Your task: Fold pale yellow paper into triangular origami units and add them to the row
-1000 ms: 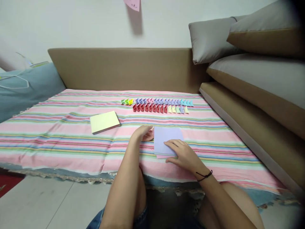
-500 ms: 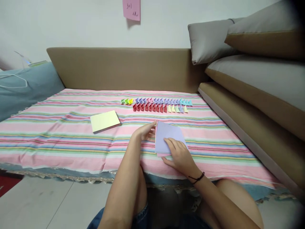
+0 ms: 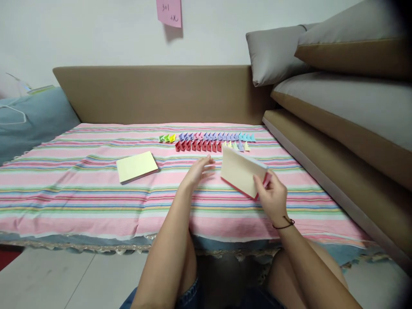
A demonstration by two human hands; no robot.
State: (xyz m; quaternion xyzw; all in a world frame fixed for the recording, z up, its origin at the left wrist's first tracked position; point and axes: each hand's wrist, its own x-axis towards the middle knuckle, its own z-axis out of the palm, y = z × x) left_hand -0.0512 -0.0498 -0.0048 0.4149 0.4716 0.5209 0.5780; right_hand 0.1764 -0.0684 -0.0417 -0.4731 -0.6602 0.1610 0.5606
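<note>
My right hand [image 3: 273, 193] grips a small stack of coloured paper sheets [image 3: 241, 172] at its right edge, thumb on the near side. The stack is tilted up, with a cream face toward me and red and pink edges showing. To its left, my left hand [image 3: 199, 172] has its fingers apart and holds nothing; a gap separates it from the sheets. Behind the hands stand two rows of small folded paper pieces, among them dark red ones [image 3: 198, 146], lilac ones [image 3: 215, 136] and a yellow one [image 3: 173, 138]. The raised sheets partly overlap the pale pieces.
A pale yellow stack of paper [image 3: 137, 166] lies on the striped cloth [image 3: 80, 197] at left. Grey and brown cushions [image 3: 341, 103] pile up on the right. A brown backrest [image 3: 161, 94] runs along the wall, and a pink note [image 3: 169, 12] hangs above it.
My right hand has lifted and tilted the paper stack, turning its lilac face away from me and moving right. My left hand has come off the stack's left edge. The view has shifted slightly.
</note>
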